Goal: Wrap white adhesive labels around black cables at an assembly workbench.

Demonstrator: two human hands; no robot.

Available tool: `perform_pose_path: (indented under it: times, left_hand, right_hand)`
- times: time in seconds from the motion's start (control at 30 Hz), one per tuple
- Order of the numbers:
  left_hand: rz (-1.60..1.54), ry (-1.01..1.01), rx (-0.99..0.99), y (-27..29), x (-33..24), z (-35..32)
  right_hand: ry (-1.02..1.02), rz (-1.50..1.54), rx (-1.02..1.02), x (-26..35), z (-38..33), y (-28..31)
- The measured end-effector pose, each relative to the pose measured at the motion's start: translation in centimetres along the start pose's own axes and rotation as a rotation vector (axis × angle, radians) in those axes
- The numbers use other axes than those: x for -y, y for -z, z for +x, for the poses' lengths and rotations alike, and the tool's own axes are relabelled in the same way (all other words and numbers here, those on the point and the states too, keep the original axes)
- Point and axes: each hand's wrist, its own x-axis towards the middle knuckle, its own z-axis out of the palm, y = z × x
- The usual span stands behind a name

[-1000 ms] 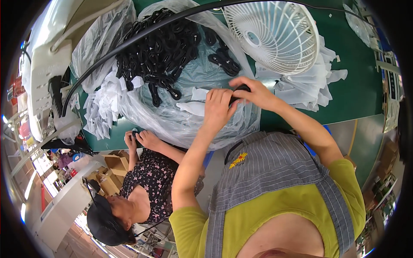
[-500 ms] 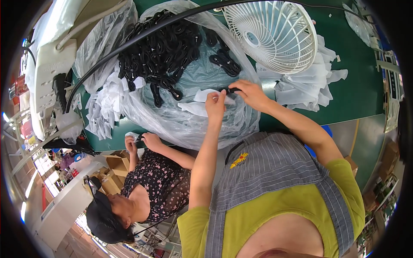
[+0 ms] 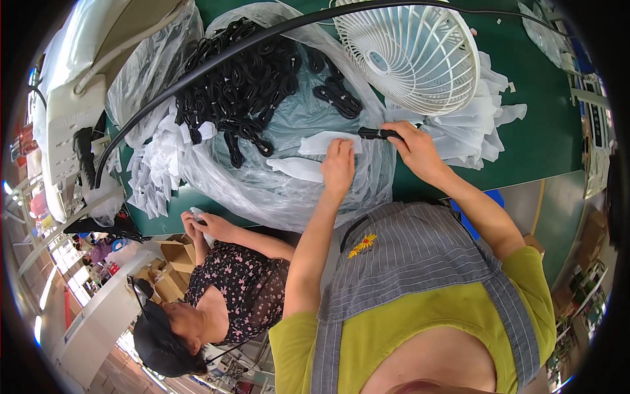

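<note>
Pinched in my right hand (image 3: 420,151) is a folded black cable bundle (image 3: 374,133), its end pointing left. My left hand (image 3: 338,169) has its fingers closed on a small white bag (image 3: 316,142), just left of the cable and apart from it. Another white bag (image 3: 295,169) lies below and left, by my left fingers. Beneath both hands spreads a large clear plastic sheet (image 3: 289,200). A heap of coiled black cables (image 3: 230,85) rests on it at the far left, and a separate black cable bundle (image 3: 338,98) lies nearer the middle.
A white fan (image 3: 410,59) stands at the back right beside a pile of white bags (image 3: 476,134). More white bags (image 3: 154,171) lie at left. A thick black cord (image 3: 216,60) arches across the view. A co-worker (image 3: 230,276) sits at my left, hands together over the table edge.
My right hand has moved right with the cable bundle, away from my left hand. My left hand has shifted slightly right and down on the white bag. The co-worker's hands have come closer together.
</note>
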Motion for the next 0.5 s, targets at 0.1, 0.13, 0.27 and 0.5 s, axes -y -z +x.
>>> perform_pose_path:
  times: [0.1,0.13,0.27,0.5]
  left_hand:
    - [0.095,-0.168,-0.021,-0.3,0.7,0.9]
    - [0.120,-0.147,0.056,-0.4,1.2,1.2]
    - [0.030,-0.050,0.115,-0.7,1.4,1.1]
    - [0.126,0.098,0.183,-1.3,0.5,1.3]
  right_hand:
    - [-0.047,0.024,-0.014,0.1,-0.5,-0.3]
    - [-0.047,0.023,-0.016,0.0,-0.5,-0.4]
    - [-0.085,0.047,-0.005,0.1,-0.5,0.2]
    - [-0.070,0.039,0.006,0.0,-0.2,0.4]
